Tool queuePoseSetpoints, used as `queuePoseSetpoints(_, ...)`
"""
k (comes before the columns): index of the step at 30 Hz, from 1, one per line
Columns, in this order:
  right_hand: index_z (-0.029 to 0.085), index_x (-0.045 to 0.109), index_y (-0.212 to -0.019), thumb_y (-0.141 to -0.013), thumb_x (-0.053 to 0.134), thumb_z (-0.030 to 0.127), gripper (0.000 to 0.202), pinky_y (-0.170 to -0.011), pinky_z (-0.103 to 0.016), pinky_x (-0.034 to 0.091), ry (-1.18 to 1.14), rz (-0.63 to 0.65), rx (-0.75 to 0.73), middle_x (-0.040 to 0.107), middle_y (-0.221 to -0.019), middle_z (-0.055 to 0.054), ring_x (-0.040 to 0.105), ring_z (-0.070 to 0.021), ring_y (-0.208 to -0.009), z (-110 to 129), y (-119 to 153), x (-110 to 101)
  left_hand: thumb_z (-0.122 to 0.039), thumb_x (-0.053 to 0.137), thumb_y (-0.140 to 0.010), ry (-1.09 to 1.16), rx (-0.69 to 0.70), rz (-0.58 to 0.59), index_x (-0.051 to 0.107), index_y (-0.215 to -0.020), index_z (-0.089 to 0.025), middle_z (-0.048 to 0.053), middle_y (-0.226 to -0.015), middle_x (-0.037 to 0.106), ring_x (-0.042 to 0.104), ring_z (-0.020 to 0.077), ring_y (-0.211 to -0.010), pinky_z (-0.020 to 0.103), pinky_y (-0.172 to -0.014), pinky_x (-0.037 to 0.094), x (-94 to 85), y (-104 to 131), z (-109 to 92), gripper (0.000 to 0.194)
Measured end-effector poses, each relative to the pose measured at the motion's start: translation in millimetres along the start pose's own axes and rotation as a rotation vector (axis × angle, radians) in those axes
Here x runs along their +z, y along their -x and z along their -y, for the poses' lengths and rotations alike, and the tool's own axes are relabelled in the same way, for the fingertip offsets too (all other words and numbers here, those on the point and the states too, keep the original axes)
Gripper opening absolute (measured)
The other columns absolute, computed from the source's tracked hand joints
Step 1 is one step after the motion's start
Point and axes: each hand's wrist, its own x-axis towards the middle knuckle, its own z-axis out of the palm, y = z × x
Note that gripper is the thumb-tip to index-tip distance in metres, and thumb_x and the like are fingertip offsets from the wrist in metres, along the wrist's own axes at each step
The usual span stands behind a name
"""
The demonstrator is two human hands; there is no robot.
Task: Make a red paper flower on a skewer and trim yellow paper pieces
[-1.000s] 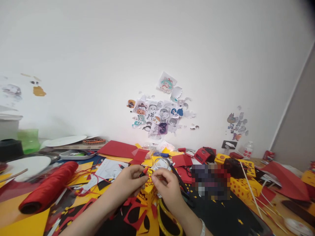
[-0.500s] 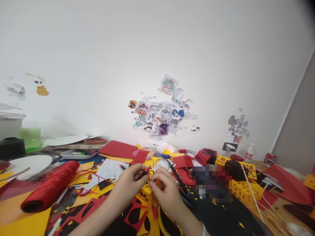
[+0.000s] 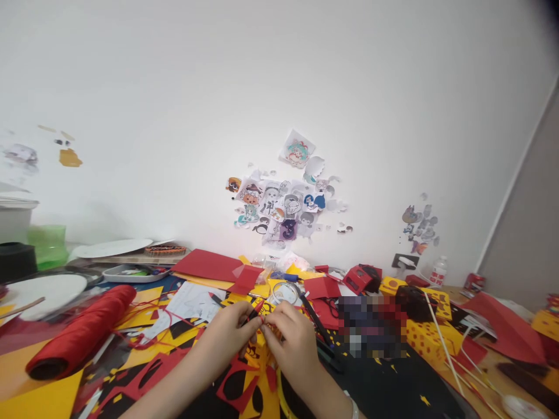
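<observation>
My left hand (image 3: 229, 331) is closed in a pinch, with a dark, slim, pen-like piece with a red tip (image 3: 258, 307) showing between its fingers. Close against it, my right hand (image 3: 293, 338) is pinched too, its fingertips meeting those of the left. Whatever the right fingers hold is hidden. Just below both hands lies a yellow paper piece with cut-out patterns (image 3: 254, 352), partly covered by them. Red paper with oval holes (image 3: 236, 387) lies near my left forearm.
A large spool of red thread (image 3: 85, 331) lies on the left, loose strands trailing from it. A black mat (image 3: 384, 390) with yellow scraps covers the right front. Yellow patterned boxes (image 3: 432, 337), a bottle (image 3: 439, 270) and a red can (image 3: 474, 283) stand on the right.
Both hands have drawn closer, so the fingertips now meet. They sit slightly lower, and the red tip has shifted a little left and down. The view has turned slightly.
</observation>
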Motion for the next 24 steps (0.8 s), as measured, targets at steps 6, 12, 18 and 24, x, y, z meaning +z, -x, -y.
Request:
queuePoseSetpoints(6,0.018,0.058,-0.07,-0.081,0.047,0.017,0.015,-0.055,-0.026,0.033,0.006,-0.041,-0.042,0.05,-0.069,-0.003,0.049,-0.0149,-0.063,4.5,0.4,-4.5,-0.042,0.049,-0.069,0.305,-0.043,0.195,0.043,-0.054,-0.02,-0.007,-0.038,0.046,0.038,0.009,-0.034,0.022,-0.04,0.027,-6.6,3.9,-4.1,0.028)
queuePoseSetpoints(12,0.017,0.056,-0.069,-0.076,0.049,0.016,0.01,-0.057,-0.026,0.035,-0.11,-0.161,-0.075,0.048,-0.072,-0.003,0.048,-0.0155,-0.065,6.1,0.5,-8.7,-0.031,0.05,-0.068,0.398,-0.028,0.197,0.047,-0.057,-0.018,-0.007,-0.042,0.047,0.038,0.0081,-0.042,0.022,-0.047,0.027,-12.2,4.0,-7.7,0.017)
queuePoseSetpoints(18,0.017,0.051,-0.069,-0.078,0.049,0.015,0.009,-0.059,-0.026,0.036,-0.263,-0.158,0.012,0.048,-0.071,-0.002,0.049,-0.0145,-0.068,4.5,-1.6,-10.1,-0.029,0.045,-0.063,0.203,-0.034,0.202,0.041,-0.054,-0.02,-0.008,-0.044,0.041,0.033,0.0082,-0.043,0.023,-0.045,0.023,-14.1,4.5,-10.4,0.013)
queuePoseSetpoints(24,0.019,0.045,-0.065,-0.079,0.047,0.015,0.015,-0.056,-0.024,0.034,-0.339,-0.157,0.132,0.046,-0.067,0.001,0.047,-0.0127,-0.064,0.5,-5.2,-11.7,-0.033,0.046,-0.06,0.033,-0.031,0.165,0.04,-0.052,-0.021,-0.009,-0.045,0.034,0.031,0.0087,-0.043,0.023,-0.045,0.022,-14.3,3.6,-12.5,0.016)
